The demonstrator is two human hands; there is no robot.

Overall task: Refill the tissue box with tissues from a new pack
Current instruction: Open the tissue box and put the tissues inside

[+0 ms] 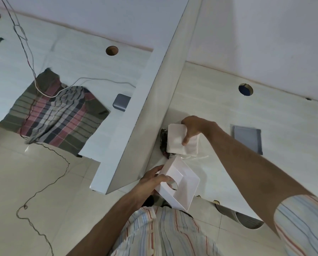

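White card tissue box (180,183), square with a round hole in its recessed face, is tilted near the table's (265,145) front edge, open side facing up and right; the left hand (150,180) clasps its left corner. Beyond it, the right hand (193,129) pinches a soft, square stack of folded tissues (176,140) over crinkled clear wrapping

The single head camera looks steeply down from above the white desk (219,111), close over its near edge, and tilted so the desk's upright divider panel (150,100) runs diagonally (wide-angle bending is plain). Left of that desk, floor tiles (25,172) show below.
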